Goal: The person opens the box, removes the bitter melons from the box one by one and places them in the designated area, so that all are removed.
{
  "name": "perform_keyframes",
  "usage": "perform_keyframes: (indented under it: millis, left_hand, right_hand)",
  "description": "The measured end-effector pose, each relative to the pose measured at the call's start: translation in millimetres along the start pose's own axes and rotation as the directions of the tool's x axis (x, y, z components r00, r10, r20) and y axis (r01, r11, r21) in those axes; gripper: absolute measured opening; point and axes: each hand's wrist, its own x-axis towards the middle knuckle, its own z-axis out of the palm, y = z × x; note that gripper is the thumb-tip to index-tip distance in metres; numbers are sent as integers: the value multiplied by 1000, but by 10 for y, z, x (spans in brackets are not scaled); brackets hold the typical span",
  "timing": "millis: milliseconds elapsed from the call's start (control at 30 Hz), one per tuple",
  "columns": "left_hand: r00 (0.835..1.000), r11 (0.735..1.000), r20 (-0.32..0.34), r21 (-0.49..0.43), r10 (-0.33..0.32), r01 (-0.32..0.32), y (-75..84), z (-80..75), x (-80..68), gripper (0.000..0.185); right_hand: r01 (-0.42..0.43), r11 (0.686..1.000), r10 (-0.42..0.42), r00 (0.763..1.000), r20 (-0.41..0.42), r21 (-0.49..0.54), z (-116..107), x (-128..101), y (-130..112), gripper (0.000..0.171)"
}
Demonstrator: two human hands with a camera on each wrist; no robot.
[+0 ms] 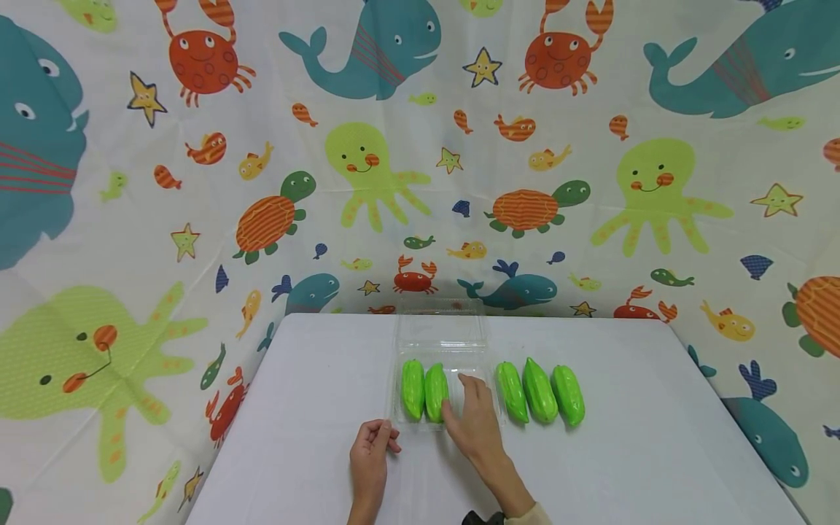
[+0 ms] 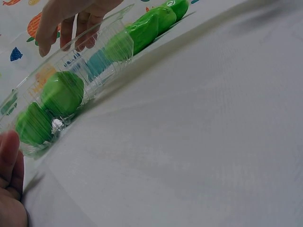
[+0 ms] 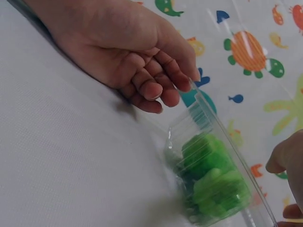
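Note:
A clear plastic clamshell box [image 1: 441,343] lies open on the white table [image 1: 315,408]. Two green toy gourds [image 1: 424,391] lie side by side in its left half. Three more green gourds [image 1: 539,391] lie in a row on the table just right of the box. My right hand [image 1: 469,402] hovers over the box's empty right half with relaxed fingers, holding nothing. My left hand [image 1: 379,437] rests on the table by the box's front left corner, fingers loosely curled and empty. In the right wrist view, the left hand [image 3: 142,66] lies next to the box [image 3: 215,156].
A sea-animal patterned cloth [image 1: 197,219] hangs behind and around the table. The box's lid [image 1: 441,324] lies open toward the far edge. Bare tabletop [image 1: 656,452] stretches to the right and front.

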Motion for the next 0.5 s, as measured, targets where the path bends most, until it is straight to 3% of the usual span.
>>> perform_keyframes:
  millis: [500]
  left_hand:
    - [1000, 1000, 9, 2, 3, -3, 20, -15, 25, 21]
  right_hand:
    - [-6, 1000, 6, 999, 53, 0, 93, 16, -12, 55]
